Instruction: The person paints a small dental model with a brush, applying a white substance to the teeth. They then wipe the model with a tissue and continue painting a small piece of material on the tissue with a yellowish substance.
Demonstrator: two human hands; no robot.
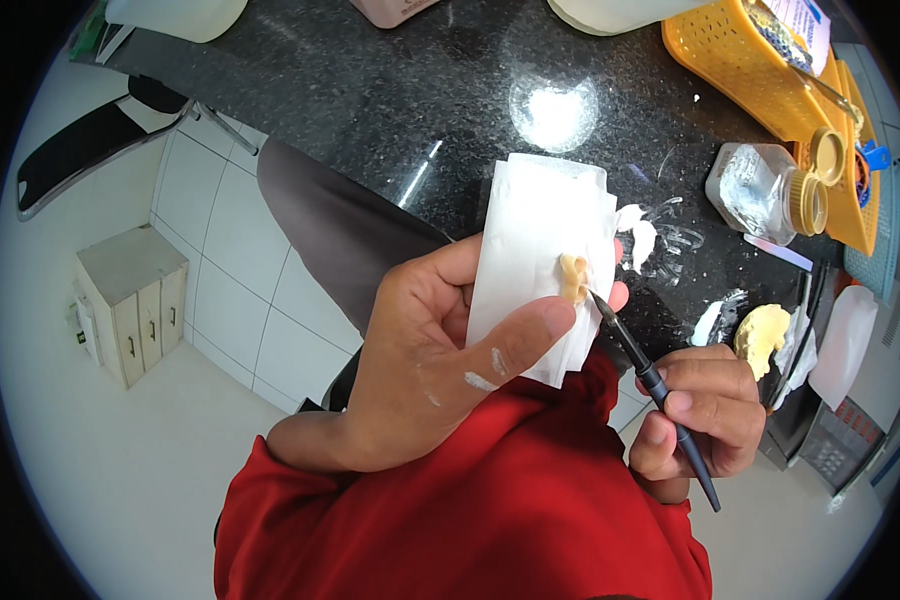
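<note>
My left hand (425,345) grips a thick stack of white paper sheets (535,205) from below, its thumb lying across the lower part. A small cream-yellow moulded piece (572,272) rests on the top sheet, just above my thumb tip. White smears mark the thumb and the back of this hand. In a pen-like hold, my right hand (708,405) has a slim dark tool (630,348) with a fine pointed tip. That tip is at the lower right of the piece; whether it touches I cannot tell.
Right of the sheets, white paste (642,243) is smeared on the black speckled counter (370,130). A yellow lump (760,335) lies nearer the right edge. Beyond it are a clear jar (755,190) with an open yellow lid and a yellow basket (730,60). A black chair (90,150) stands left.
</note>
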